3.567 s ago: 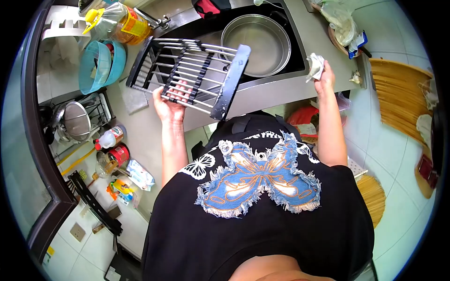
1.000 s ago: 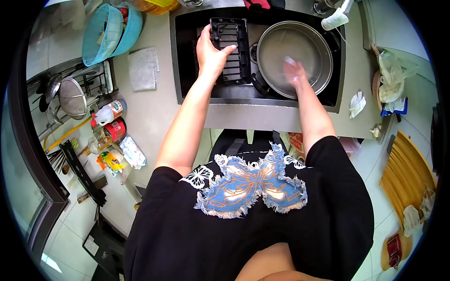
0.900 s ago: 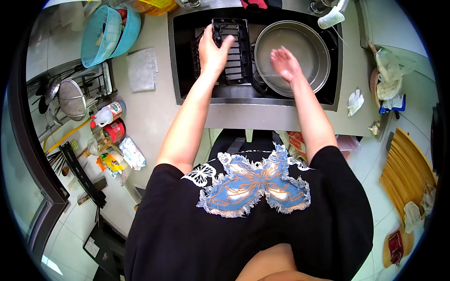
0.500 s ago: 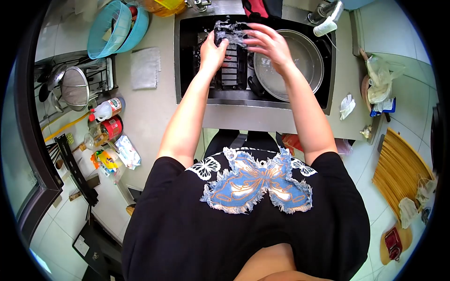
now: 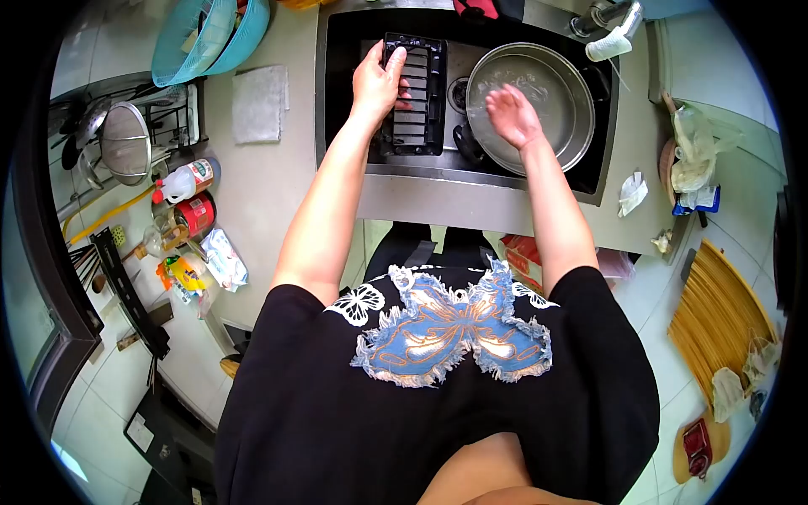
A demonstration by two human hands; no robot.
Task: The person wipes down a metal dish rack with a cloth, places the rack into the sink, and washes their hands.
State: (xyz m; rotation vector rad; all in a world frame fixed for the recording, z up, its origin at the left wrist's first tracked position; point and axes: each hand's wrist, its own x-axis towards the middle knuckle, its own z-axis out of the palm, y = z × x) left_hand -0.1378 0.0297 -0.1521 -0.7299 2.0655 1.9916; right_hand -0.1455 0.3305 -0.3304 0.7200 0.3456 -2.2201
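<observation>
A black rectangular slotted rack (image 5: 412, 101) stands wet in the left part of the sink. My left hand (image 5: 379, 80) is closed on its left edge, thumb on top and fingertips showing through the slots. My right hand (image 5: 513, 116) is over the large metal pot (image 5: 562, 139), fingers extended and holding nothing that I can see. Rippled water (image 5: 526, 80) lies in the pot. Whether the hand touches the water cannot be made out.
The dark sink (image 5: 349, 156) has a faucet (image 5: 610, 17) at its upper right. A grey cloth (image 5: 258, 105) lies left of it, below blue baskets (image 5: 181, 55). Bottles (image 5: 189, 181) and a strainer (image 5: 126, 143) are farther left. A crumpled tissue (image 5: 633, 194) lies right.
Splashing water over the rack's far end has gone. My right hand has moved from beside the rack down and right, over the pot. My left hand still grips the rack.
</observation>
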